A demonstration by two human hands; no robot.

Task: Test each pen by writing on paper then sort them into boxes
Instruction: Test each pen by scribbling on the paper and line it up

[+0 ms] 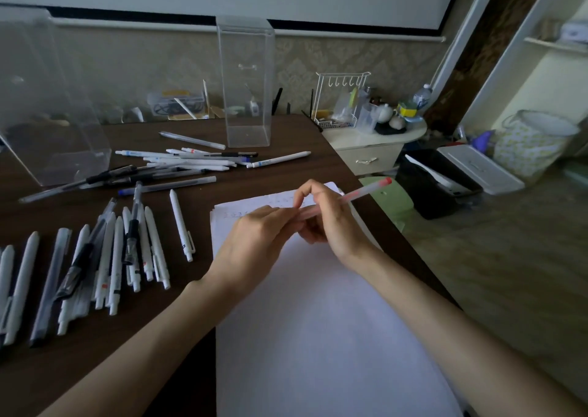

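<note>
With left hand point(251, 241) and right hand point(332, 225) pinching red pen point(366, 192) above far end of paper point(318, 337) (uncapping, likely). Barely begun: faint marks point(280, 200) there, pens point(114, 257) heaped left of paper, boxes point(246, 82) beyond it seemingly empty.

Only two arms of the person show, and both are bare. The left grip point(254, 241) is a bare hand with long, slim fingers and a narrow wrist. The right grip point(331, 222) is a bare hand of the same slender build, with faint creases at its wrist. The left forearm point(143, 346) and the right forearm point(445, 327) are thin and smooth, uncovered as far as the view reaches. The fingernails are too blurred to describe.
</note>
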